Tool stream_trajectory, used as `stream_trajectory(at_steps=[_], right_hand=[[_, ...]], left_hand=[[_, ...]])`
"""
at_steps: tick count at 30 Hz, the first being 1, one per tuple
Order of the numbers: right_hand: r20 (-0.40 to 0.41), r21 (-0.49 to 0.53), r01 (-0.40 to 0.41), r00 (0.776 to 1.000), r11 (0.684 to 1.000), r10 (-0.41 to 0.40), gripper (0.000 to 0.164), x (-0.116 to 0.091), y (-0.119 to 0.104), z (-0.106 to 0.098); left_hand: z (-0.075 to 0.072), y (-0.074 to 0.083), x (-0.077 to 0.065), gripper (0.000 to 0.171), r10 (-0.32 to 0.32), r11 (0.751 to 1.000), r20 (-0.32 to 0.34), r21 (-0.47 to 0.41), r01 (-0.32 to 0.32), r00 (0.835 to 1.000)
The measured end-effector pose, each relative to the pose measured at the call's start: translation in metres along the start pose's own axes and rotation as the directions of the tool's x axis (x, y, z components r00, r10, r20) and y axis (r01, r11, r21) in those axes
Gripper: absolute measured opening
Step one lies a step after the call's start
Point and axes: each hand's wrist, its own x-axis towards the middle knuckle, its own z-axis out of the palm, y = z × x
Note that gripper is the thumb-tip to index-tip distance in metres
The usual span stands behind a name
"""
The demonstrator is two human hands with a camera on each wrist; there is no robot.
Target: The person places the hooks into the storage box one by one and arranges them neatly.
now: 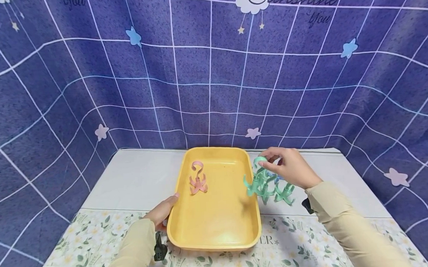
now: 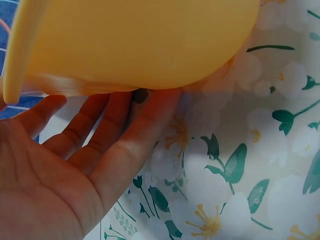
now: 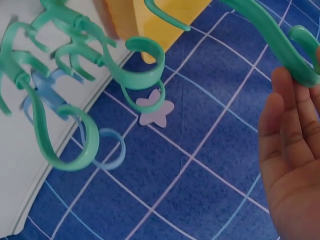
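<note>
My right hand pinches the curved top of a green claw hook, a hanger with a curled neck over several upturned prongs. Its prongs overlap the right rim of the yellow tray in the head view. The right wrist view shows the held hook's green neck at the fingertips. On the tray's left side, my left hand grips the rim, thumb on top and fingers beneath. A pink claw hook lies in the tray's upper left.
To the right of the tray, more green claw hooks and a blue claw hook sit on the white tabletop. A flowered cloth covers the table's front part. Behind stands a blue checked curtain.
</note>
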Motion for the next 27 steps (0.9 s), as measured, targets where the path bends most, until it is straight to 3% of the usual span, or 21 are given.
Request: stream_trajectory(at_steps=[27], right_hand=[[0.011, 0.062, 0.018, 1.0, 0.998, -0.019, 0.016, 0.024, -0.004, 0.031]], left_hand=[[0.003, -0.004, 0.002, 0.061, 0.008, 1.0, -0.022, -0.01, -0.008, 1.0]])
